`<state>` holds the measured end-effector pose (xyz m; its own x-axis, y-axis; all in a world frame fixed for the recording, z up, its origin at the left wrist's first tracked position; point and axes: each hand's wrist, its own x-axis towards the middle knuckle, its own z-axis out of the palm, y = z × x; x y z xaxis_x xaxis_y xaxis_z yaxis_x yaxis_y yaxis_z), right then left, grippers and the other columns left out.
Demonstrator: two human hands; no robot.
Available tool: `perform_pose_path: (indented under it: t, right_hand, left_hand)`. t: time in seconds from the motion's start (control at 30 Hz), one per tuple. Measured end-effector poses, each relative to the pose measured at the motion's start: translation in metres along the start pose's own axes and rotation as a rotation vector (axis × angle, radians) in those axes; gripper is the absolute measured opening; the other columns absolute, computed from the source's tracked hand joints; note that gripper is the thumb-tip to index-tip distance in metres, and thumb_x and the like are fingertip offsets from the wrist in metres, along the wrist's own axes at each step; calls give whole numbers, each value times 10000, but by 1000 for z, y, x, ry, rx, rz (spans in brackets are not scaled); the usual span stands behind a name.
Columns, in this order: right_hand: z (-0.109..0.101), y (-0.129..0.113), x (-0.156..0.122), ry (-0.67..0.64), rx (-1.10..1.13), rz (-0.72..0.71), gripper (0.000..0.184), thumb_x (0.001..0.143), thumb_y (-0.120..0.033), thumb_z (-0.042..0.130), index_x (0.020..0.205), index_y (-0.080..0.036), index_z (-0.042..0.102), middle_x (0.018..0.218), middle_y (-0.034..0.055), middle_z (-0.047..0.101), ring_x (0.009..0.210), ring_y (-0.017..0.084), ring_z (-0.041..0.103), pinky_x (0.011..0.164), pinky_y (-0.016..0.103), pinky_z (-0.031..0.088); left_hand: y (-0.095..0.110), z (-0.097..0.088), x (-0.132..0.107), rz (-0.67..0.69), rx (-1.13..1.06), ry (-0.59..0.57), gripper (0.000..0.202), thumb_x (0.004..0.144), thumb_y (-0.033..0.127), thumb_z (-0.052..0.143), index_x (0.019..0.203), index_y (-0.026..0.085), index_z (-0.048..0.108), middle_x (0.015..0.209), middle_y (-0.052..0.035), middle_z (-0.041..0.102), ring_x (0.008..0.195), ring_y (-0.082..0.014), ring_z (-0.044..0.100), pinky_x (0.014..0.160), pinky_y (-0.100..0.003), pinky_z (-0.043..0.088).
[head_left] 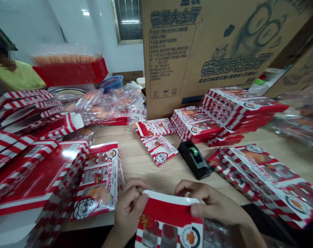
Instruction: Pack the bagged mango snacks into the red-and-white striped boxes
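A red and white windowed snack box (169, 213) is held upright near the table's front edge, its lower part cut off by the picture. My left hand (130, 210) pinches its left top corner between thumb and fingers. On the right side, my right hand (213, 203) grips the top edge with the thumb in front. Clear plastic packaging (215, 234) shows beneath my right hand. Beyond the box stands a black tape dispenser (195, 160) with a green roll. Two flat printed boxes (157, 137) lie just left of it.
Stacked packed boxes (231, 110) stand at the back right, with more (272, 182) at the right. Unfilled-looking box stacks (40, 172) crowd the left, beside another box pile (99, 182). A large carton (177, 62) blocks the back. Bagged orange pieces (102, 106) and a co-worker's yellow sleeve (19, 75) are behind.
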<state>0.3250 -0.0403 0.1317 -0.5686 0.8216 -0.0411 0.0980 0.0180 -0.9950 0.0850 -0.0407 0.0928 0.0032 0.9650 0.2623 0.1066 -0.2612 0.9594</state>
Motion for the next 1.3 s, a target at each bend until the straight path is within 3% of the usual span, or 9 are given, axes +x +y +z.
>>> perform_pose_path:
  t: [0.1, 0.27, 0.4, 0.53, 0.63, 0.77, 0.9, 1.07, 1.3]
  right_hand:
    - [4, 9, -9, 4, 36, 51, 510, 807, -662, 576, 729, -198, 772, 915, 104, 633, 812, 243, 625, 749, 335, 497]
    - [24, 37, -23, 180, 204, 84, 700, 508, -633, 833, 1144, -387, 672, 1192, 61, 638, 1145, 346, 587, 947, 401, 490]
    - [58, 50, -10, 173, 358, 195, 673, 754, -507, 722, 1364, -336, 496, 1240, 83, 649, 1185, 320, 588, 980, 440, 486]
    - [64, 32, 46, 384, 398, 54, 735, 788, -536, 684, 1404, -257, 395, 1177, 92, 680, 985, 262, 687, 795, 349, 576]
    - [60, 15, 108, 416, 270, -45, 631, 841, -504, 611, 1384, -257, 404, 1065, 44, 717, 909, 232, 706, 709, 303, 586]
    - [78, 12, 180, 436, 43, -104, 423, 965, -441, 427, 1328, -228, 466, 1029, 32, 706, 977, 205, 686, 791, 309, 569]
    - [102, 24, 205, 451, -147, -160, 344, 959, -402, 535, 1202, -163, 585, 1153, 93, 656, 1067, 240, 635, 917, 445, 519]
    - [62, 43, 201, 587, -405, -163, 287, 954, -337, 561, 1211, -213, 592, 1361, 97, 526, 1231, 271, 509, 1029, 513, 415]
    - [-19, 66, 238, 754, -657, -128, 342, 916, -301, 624, 1235, -185, 578, 1406, 100, 483, 1283, 307, 453, 1060, 577, 345]
  left_hand:
    - [6, 0, -2, -126, -48, -70, 380, 841, 397, 577, 532, 222, 442, 625, -13, 637, 643, -176, 624, 623, -277, 464]
    - [8, -10, 4, -314, -134, 40, 339, 793, 400, 604, 536, 217, 481, 796, -93, 749, 920, -264, 684, 781, -314, 495]
    - [9, -25, 8, -353, -114, 181, 344, 779, 428, 629, 547, 196, 524, 917, -117, 754, 969, -290, 668, 809, -330, 495]
    - [12, -53, 15, -181, 105, 327, 235, 855, 430, 558, 935, 218, 622, 1193, -69, 668, 1140, -247, 594, 937, -333, 468]
    - [6, -83, 22, -177, 358, 266, 430, 895, 446, 490, 1267, 230, 501, 1437, -90, 481, 1348, -243, 420, 1103, -386, 343]
    - [-21, -116, 25, -406, 584, 183, 562, 927, 505, 376, 1383, 178, 400, 1474, -159, 428, 1380, -293, 384, 1132, -476, 290]
    - [-50, -121, 17, -236, 808, 159, 606, 877, 519, 454, 1360, 153, 460, 1524, -190, 342, 1426, -351, 275, 1137, -531, 242]
    - [-60, -107, 6, 24, 1213, 12, 461, 905, 368, 436, 1322, 202, 544, 1485, -145, 438, 1399, -344, 336, 1116, -547, 257]
    - [-62, -109, 9, 94, 1353, 111, 431, 921, 307, 418, 1243, 97, 613, 1384, -238, 524, 1323, -395, 430, 1071, -565, 330]
